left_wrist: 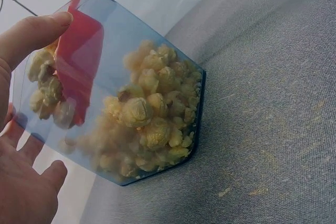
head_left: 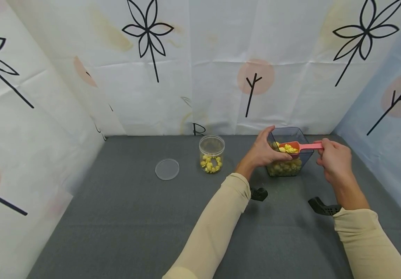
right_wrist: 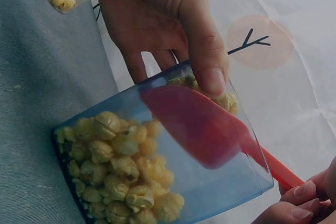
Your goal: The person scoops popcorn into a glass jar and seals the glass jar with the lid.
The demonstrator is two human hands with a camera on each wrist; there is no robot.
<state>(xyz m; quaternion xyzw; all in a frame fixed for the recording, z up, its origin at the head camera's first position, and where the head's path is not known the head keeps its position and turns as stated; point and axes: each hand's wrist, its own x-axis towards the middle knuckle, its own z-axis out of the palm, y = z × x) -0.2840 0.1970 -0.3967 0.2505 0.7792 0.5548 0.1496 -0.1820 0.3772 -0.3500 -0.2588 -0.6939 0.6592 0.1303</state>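
In bin (head_left: 303,136) | R hand (head_left: 333,161) holds scoop (head_left: 299,147) | L hand (head_left: 265,151) steadies bin, prob. tilted

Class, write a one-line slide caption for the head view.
Left hand steadies a clear blue-tinted plastic tub while right hand lifts a popcorn-filled red plastic scoop.

Blue-tinted clear tub (head_left: 303,136), right of centre, is holding pale yellow popcorn (head_left: 284,167). A coral-red scoop (head_left: 299,147) is showing above it. The clear round jar (head_left: 211,153) at centre is showing yellow popcorn too, with a clear lid (head_left: 167,169) to its left. Grey cloth (head_left: 123,221) is covering the table; white walls (head_left: 193,58) are bearing black flowers and pink discs. Sleeves (head_left: 211,232) are showing beige.
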